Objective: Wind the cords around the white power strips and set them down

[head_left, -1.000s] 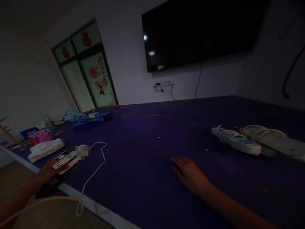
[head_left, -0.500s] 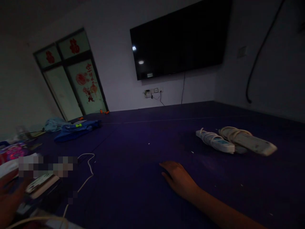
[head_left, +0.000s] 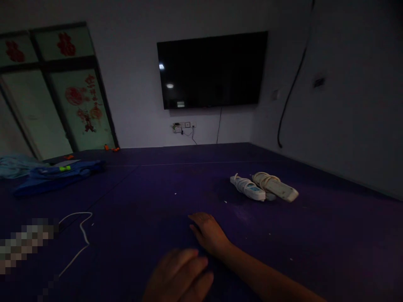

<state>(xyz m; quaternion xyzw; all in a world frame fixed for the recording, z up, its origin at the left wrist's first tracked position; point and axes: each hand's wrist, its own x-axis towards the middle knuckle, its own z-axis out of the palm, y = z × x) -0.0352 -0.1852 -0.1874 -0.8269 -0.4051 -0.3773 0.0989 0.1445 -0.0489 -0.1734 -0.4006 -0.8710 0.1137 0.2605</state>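
Red 福 [head_left: 66, 44] tops door [head_left: 30, 111]; right grip [head_left: 208, 232] parted; left grip [head_left: 179, 277] too blurred to tell.

Purple tabletop [head_left: 138, 191]; white power strips [head_left: 257, 193]; blue cloth [head_left: 47, 181].

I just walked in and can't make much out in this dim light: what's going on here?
A person's right hand appears to rest on the dark purple table, with nothing visible in it. Their left hand is nearer the viewer, curled and blurred; whether it holds anything is unclear. Beyond them lie two pale, cord-wrapped blocks; off to the left is a white cable.
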